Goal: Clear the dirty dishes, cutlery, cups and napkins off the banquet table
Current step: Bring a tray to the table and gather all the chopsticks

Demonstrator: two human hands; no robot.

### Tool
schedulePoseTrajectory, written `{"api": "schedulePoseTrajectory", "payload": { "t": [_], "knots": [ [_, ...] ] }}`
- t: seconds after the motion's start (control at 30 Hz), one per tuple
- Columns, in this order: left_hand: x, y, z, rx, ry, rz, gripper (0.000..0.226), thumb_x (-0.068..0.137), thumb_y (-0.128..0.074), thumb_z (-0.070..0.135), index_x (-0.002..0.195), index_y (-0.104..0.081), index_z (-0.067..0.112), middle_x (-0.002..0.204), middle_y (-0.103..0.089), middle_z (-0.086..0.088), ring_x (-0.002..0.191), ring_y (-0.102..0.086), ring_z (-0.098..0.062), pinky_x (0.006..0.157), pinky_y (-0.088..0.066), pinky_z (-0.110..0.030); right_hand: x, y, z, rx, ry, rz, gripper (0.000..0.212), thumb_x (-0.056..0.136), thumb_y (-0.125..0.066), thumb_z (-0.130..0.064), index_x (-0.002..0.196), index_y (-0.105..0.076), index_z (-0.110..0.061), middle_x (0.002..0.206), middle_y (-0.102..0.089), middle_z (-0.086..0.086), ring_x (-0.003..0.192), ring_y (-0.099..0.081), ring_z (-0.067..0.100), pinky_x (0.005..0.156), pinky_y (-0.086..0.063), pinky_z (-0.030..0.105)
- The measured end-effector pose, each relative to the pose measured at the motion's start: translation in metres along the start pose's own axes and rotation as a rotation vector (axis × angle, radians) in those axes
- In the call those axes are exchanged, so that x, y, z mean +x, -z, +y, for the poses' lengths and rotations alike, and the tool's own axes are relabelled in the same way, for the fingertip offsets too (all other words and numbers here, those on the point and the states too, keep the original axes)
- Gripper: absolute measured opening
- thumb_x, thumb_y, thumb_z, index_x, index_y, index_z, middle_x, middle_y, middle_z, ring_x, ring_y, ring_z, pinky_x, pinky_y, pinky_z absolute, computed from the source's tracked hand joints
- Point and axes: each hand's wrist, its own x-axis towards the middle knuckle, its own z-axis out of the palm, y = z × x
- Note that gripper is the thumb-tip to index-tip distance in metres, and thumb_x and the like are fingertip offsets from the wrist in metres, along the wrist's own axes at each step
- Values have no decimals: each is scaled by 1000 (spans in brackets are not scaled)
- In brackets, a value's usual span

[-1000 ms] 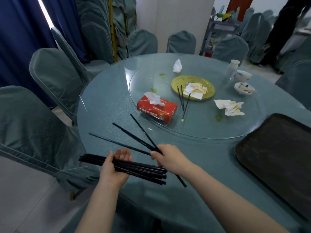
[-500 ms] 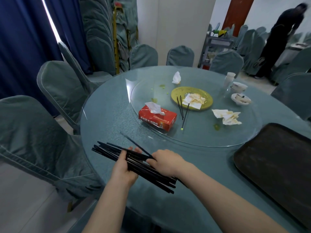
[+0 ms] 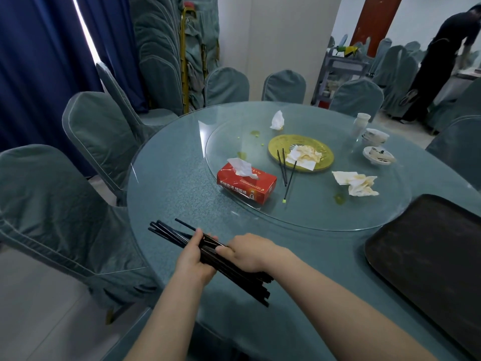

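Both hands grip one bundle of black chopsticks [image 3: 169, 234] over the near edge of the round table [image 3: 177, 183]. My left hand [image 3: 194, 261] holds it from the left, my right hand [image 3: 250, 252] from the right. On the glass turntable [image 3: 312, 212] lie a yellow plate [image 3: 276, 145] with a soiled napkin [image 3: 303, 156], three more chopsticks [image 3: 285, 169], a crumpled napkin [image 3: 358, 183], another napkin [image 3: 277, 120] further back, and a red tissue box [image 3: 246, 185]. At the far right stand a white cup [image 3: 360, 123] and two small bowls [image 3: 378, 155].
A dark brown tray [image 3: 429, 248] rests on the table at the right. Covered chairs [image 3: 104, 131] ring the table, and more are stacked by the blue curtain. A service cart [image 3: 341, 71] and a person in dark clothes [image 3: 437, 63] are at the back right.
My right hand has pushed its separate chopsticks into the left hand's bundle, so both hands now hold one angled bundle. The view has tilted up.
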Motion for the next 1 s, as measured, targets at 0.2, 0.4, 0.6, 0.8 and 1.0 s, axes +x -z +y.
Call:
{"api": "schedulePoseTrajectory", "payload": {
  "t": [0.2,0.4,0.6,0.8,1.0],
  "knots": [
    [19,-23,1,42,-70,50,27,96,-45,18,70,-43,12,60,-48,-4,56,-49,-15,48,-48,-28,-5,8,24,194,-91,126,62,93,-31,-63,63,-55,-15,65,-56,3,66,-55,22,55,-39,31],
    [32,-53,10,-120,-119,50,25,99,-42,15,75,-50,11,71,-57,3,62,-57,-10,48,-49,-23,-15,21,86,956,-362,443,54,99,-33,-50,89,-73,-15,97,-72,-2,88,-66,15,79,-51,30],
    [43,-89,-10,-98,-132,14,21,98,-50,13,79,-56,7,76,-59,-2,72,-61,-14,68,-51,-24,7,22,98,1515,-479,432,62,97,-32,-56,82,-76,-16,93,-75,3,96,-68,26,95,-50,44],
    [75,-127,-10,-106,-127,1,22,99,-50,14,78,-54,9,71,-55,0,72,-58,-14,78,-50,-27,36,44,144,1445,-466,475,47,100,-33,-43,89,-72,-19,93,-74,-1,94,-67,18,83,-51,32],
    [123,-156,8,-107,-174,35,26,100,-47,17,77,-56,9,72,-59,1,75,-60,-13,87,-51,-27,80,53,224,1229,-565,501,14,86,-56,-15,75,-64,-12,78,-64,7,67,-55,20,65,-45,32]
  ]
}}
